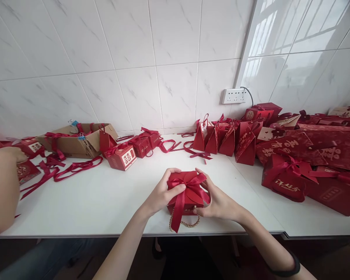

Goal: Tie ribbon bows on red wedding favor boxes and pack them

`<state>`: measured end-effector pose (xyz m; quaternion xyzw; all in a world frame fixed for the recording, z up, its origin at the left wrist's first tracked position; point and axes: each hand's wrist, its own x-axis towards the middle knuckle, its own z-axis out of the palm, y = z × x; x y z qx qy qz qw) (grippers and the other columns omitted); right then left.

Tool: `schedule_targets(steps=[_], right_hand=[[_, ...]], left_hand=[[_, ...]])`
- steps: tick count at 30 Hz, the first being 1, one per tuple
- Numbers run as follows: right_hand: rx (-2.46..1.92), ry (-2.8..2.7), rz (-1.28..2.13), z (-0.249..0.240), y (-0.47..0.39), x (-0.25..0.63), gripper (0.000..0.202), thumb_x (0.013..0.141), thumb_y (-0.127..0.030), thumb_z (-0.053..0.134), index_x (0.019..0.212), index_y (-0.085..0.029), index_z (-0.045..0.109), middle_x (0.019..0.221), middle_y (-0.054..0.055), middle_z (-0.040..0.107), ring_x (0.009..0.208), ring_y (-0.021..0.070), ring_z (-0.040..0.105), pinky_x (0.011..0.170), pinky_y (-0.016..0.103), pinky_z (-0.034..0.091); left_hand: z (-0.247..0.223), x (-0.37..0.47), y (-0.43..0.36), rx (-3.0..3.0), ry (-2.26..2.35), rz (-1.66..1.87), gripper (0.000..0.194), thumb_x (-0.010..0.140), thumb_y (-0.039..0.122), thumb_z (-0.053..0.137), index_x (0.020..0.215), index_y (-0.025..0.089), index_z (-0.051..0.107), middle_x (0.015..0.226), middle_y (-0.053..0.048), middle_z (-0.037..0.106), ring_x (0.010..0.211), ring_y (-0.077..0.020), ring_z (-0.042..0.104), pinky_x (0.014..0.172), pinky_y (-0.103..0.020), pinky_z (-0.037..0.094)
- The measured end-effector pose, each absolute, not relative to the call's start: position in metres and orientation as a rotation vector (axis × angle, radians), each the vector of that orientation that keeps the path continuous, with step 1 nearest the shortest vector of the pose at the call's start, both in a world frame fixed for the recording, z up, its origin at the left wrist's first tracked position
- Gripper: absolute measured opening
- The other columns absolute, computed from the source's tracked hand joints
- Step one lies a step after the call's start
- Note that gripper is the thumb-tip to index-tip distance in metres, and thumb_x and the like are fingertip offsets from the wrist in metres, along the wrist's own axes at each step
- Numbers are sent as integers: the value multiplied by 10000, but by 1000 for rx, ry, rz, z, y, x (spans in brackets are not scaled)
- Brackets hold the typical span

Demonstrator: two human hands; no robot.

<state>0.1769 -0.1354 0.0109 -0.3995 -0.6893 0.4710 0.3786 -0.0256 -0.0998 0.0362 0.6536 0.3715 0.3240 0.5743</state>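
Observation:
A small red gift box (193, 201) sits near the front edge of the white table, with a wide red ribbon (179, 206) tied in a bow over its top. A gold twisted cord (189, 224) hangs at its front. My left hand (167, 191) grips the box's left side, its thumb lying on the bow. On the right side, my right hand (217, 198) wraps round the box, the thumb at the front near the cord. The box's back and sides are partly hidden by my fingers.
A cardboard box (72, 146) with ribbons stands back left, with red gift boxes (122, 157) beside it. Loose ribbons (78, 169) lie left. Triangular red boxes (245, 142) and a pile of larger ones (332, 194) fill the right. Another person's arm (1, 190) reaches in at left.

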Motion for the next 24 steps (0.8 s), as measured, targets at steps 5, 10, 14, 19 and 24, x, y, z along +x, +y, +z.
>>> schedule_targets(steps=[5, 10, 14, 19, 24], right_hand=[[-827, -1802, 988, 29, -93, 182, 897, 613, -163, 741, 1357, -242, 246, 1343, 124, 418, 1246, 242, 460, 1060, 410, 372], [-764, -1835, 906, 26, -36, 190, 928, 632, -196, 742, 1400, -220, 222, 1377, 141, 406, 1280, 255, 430, 1035, 396, 398], [-931, -1840, 887, 7, -21, 198, 1022, 655, -224, 725, 1475, -244, 117, 1359, 131, 459, 1226, 254, 493, 1032, 422, 399], [-1122, -1796, 1070, 9, -35, 211, 1035, 650, -423, 766, 1469, -294, 146, 1449, 120, 377, 1298, 278, 429, 1045, 457, 382], [-1345, -1661, 947, 22, -41, 210, 417, 826, -590, 505, 954, -196, 546, 1076, 100, 611, 911, 231, 619, 779, 376, 507]], left_hand=[[47, -15, -64, 1707, 878, 1058, 800, 709, 322, 709, 1364, 271, 253, 1438, -113, 331, 1210, -215, 495, 987, -313, 420], [35, 3, -3, 1565, 800, 1125, 815, 635, 376, 746, 1317, 229, 324, 1181, -75, 545, 1114, -218, 550, 968, -348, 434], [12, 11, 20, 1514, 777, 1112, 725, 622, 379, 760, 1223, 225, 386, 930, -7, 585, 918, -180, 592, 875, -336, 473], [1, 11, 16, 1536, 757, 1143, 660, 626, 307, 775, 1166, 240, 402, 906, 7, 584, 892, -162, 590, 860, -318, 473], [3, 12, 10, 1547, 754, 1148, 644, 664, 278, 745, 1189, 236, 374, 868, 21, 569, 842, -140, 586, 868, -319, 465]])
